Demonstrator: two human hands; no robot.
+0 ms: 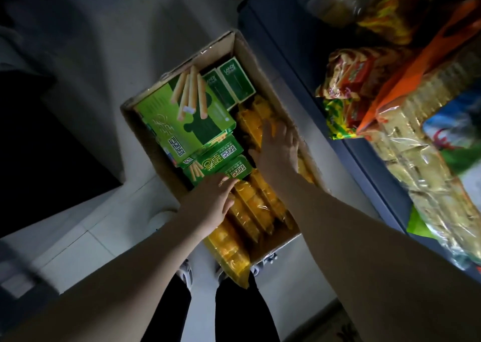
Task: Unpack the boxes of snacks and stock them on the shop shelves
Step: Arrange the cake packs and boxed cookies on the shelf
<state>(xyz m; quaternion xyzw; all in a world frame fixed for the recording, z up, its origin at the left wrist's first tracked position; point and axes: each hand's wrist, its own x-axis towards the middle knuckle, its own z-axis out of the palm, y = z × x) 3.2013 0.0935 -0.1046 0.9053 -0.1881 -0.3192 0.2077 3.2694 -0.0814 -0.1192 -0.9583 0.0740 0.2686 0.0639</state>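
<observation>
An open brown cardboard box [141,136] stands on the pale tiled floor [99,219], just beside the dark blue shop shelf [299,63] at the right. Inside the box, on its left side, lie light green cartons of biscuit sticks [179,117], one over the other. Two small dark green cartons [235,83] stand at the far end. The right side is filled with yellow snack packs in clear plastic wrap [256,206].

Both bare arms reach forward and down into the box. The right hand [277,151] is palm down on the yellow packs in the middle of the box. Its fingers are stretched out and a little spread, and they only rest there, grasping nothing. The left hand [210,201] is nearer to the person, at the place where the lowest green carton meets the yellow packs. Its fingertips touch the edge of this carton and the thumb lies apart on a yellow pack. If it grips something, I cannot tell.

On the shelf lie pale biscuit packs in clear wrap [421,143].
</observation>
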